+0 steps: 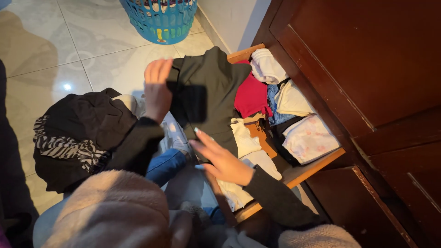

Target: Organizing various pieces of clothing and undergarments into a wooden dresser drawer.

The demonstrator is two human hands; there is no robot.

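Note:
My left hand (pixel 157 87) grips the edge of a black garment (pixel 209 94) and holds it up over the open wooden drawer (pixel 303 172). My right hand (pixel 219 158), fingers spread, rests flat against the lower part of the same garment, near a white cloth (pixel 242 138). The drawer holds folded clothes: a red piece (pixel 250 96), white pieces (pixel 266 66), a blue one (pixel 274 103) and a pale floral one (pixel 308 138).
A pile of black and zebra-striped clothes (pixel 78 138) lies on the tiled floor at left. A blue plastic laundry basket (pixel 161 20) stands at the back. A dark wooden wardrobe (pixel 367 69) fills the right side. Jeans and light clothes (pixel 167 163) lie by my knees.

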